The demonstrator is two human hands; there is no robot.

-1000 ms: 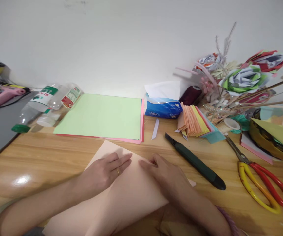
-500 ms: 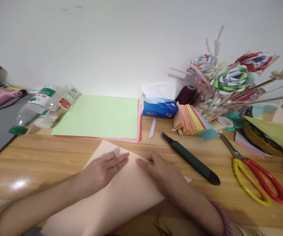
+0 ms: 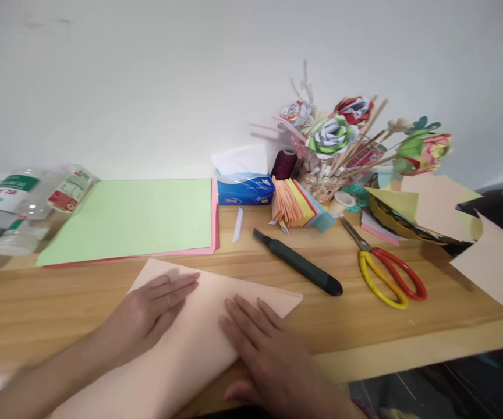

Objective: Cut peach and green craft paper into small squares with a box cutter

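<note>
A pale peach sheet of paper (image 3: 190,337) lies slanted on the table before me, with a narrow fold along its far edge. Flat on its left part rests my left hand (image 3: 155,305), fingers stretched out and a ring on one of them. My right hand (image 3: 262,346) lies on the paper's right part with its fingers spread. Beyond the right hand is a dark green utility knife (image 3: 301,265). Scissors (image 3: 386,270) with one yellow and one red handle lie farther right.
Behind the peach paper is a stack of coloured sheets (image 3: 133,215), green on top. Plastic bottles (image 3: 9,198) lie at left. A tissue pack (image 3: 245,189), folded papers (image 3: 295,203), paper flowers (image 3: 332,137) and a basket (image 3: 402,224) line the back. The table edge (image 3: 435,349) shows at right.
My right hand has moved from the paper's far edge back toward me, and its fingers have spread. My left hand stays on the paper. The view has turned right.
</note>
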